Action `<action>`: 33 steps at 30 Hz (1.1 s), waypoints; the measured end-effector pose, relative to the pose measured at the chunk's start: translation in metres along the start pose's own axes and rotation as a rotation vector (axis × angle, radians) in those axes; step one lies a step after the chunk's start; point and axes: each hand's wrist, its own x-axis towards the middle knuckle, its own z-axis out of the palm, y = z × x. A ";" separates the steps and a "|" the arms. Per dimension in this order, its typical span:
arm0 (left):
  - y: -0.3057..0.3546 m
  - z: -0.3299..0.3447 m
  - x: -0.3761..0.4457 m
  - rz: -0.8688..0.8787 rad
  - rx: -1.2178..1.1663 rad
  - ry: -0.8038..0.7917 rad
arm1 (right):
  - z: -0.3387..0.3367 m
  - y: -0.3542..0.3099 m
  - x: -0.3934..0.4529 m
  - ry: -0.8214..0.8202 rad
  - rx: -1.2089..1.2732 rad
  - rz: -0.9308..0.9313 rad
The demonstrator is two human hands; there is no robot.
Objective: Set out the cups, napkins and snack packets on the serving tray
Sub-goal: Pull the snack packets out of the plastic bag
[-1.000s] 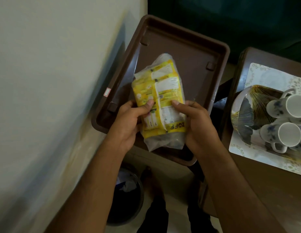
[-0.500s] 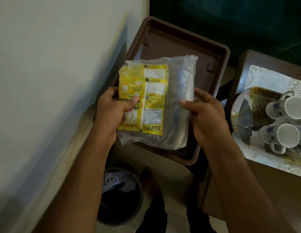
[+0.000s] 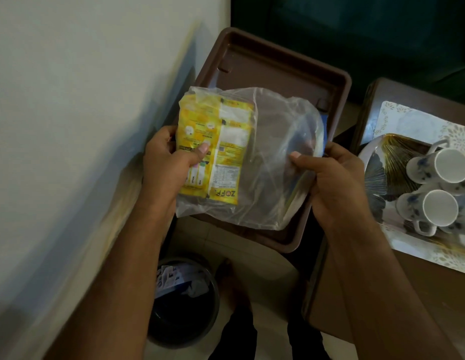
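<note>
Both hands hold over brown serving tray (image 3: 330,81): left hand (image 3: 166,162) pinches yellow snack packets (image 3: 216,141) through clear bag (image 3: 275,157); right hand (image 3: 330,178) pinches bag's open side. Step, judged: unbagging packets. Next: slide them out onto tray. Cups (image 3: 439,188) wait on side table (image 3: 421,289), right.

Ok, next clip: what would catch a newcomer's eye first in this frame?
The yellow snack packets inside a clear plastic bag, held up at centre over the brown tray: the left hand grips the packet side, the right hand pinches the bag's other edge. At right, white cups lie piled on a patterned tray.
</note>
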 end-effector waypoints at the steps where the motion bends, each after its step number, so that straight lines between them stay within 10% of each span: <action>1: 0.000 0.000 0.000 0.005 0.001 -0.003 | -0.002 0.001 0.001 0.026 -0.005 -0.010; 12: 0.040 0.004 -0.009 0.355 0.367 0.067 | -0.004 0.002 -0.013 0.299 -0.541 -0.542; 21: 0.067 0.026 -0.027 0.752 0.630 -0.036 | 0.035 -0.032 -0.002 0.042 -0.911 -1.042; 33: 0.074 0.042 -0.035 0.835 0.613 0.005 | 0.030 -0.045 0.013 -0.035 -0.891 -1.030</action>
